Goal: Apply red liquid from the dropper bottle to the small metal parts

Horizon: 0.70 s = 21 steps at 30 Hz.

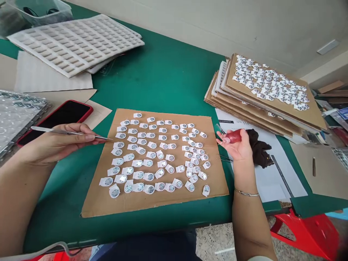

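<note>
A brown cardboard sheet (100, 195) lies on the green table, bearing several rows of small round silver-and-white pieces with white tabs (149, 189). My left hand (73, 139) pinches metal tweezers (51, 129), whose tip points right over the sheet's left edge. At the sheet's right side, my right hand (237, 145) is turned palm up and holds a small red bottle (234, 136) with a pale tip. Thin metal tools (224, 158) lie beside and partly under that hand.
Stacked cardboard (312, 105) with more round pieces stands at the back right. A dark cloth item (261, 148) rests on white paper (272, 188). White gridded trays (81, 43), a red-cased phone (67, 112) and a clear bin (54, 12) are at left. A red stool (312, 232) stands below.
</note>
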### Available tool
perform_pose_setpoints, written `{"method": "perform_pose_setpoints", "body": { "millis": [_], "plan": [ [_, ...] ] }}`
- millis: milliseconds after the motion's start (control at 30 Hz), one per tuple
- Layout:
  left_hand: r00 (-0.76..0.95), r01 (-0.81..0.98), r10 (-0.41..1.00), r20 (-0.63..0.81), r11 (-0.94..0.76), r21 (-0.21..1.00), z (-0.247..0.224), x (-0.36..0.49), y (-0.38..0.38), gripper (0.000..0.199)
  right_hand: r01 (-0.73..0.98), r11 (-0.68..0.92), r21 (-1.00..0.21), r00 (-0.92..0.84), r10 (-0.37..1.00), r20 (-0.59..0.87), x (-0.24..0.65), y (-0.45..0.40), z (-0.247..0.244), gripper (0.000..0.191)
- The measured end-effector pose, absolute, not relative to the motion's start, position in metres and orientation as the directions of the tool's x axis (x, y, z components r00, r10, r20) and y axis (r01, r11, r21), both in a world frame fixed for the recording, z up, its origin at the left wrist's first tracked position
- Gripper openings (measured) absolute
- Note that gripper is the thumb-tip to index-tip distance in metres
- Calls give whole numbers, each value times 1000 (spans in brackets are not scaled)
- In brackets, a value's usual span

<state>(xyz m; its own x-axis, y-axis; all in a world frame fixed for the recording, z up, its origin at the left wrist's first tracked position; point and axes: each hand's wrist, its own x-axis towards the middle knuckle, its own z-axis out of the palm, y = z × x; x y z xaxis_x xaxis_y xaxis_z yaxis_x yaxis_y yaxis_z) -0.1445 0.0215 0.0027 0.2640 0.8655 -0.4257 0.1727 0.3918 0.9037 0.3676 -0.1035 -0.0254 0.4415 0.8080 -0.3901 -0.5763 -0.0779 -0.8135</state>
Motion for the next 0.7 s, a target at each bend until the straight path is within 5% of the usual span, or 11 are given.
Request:
{"method": "perform_pose_setpoints", "body": {
  "millis": [300,700],
  "plan": [
    [222,70,873,-434,430,900,-2,-137,18,35,-436,-89,-896,421,859,-290,379,-110,-34,45],
    [345,111,821,-455,445,889,1,-131,9,19,-409,-41,-912,585,755,-296,385,-107,-39,56]
  ]
}}
